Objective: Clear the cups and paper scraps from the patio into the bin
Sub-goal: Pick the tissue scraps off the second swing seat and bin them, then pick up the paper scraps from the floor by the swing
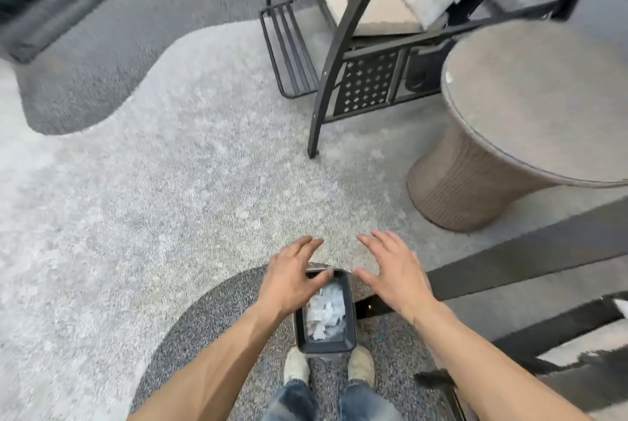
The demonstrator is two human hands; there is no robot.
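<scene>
A small dark bin [351,325] stands on the floor just in front of my feet, holding white paper scraps and crumpled cups [325,313]. My left hand [292,274] hovers over the bin's far-left rim, fingers spread, with nothing in it. My right hand [396,271] is held palm down just right of the bin, fingers apart and empty. No cups or scraps show on the visible floor.
A round wicker side table [530,108] stands at the right. A black metal swing chair frame [326,87] with beige cushions is ahead. Dark metal bars [523,257] cross at the lower right. A dark bench edge [51,6] sits upper left on the grey carpet.
</scene>
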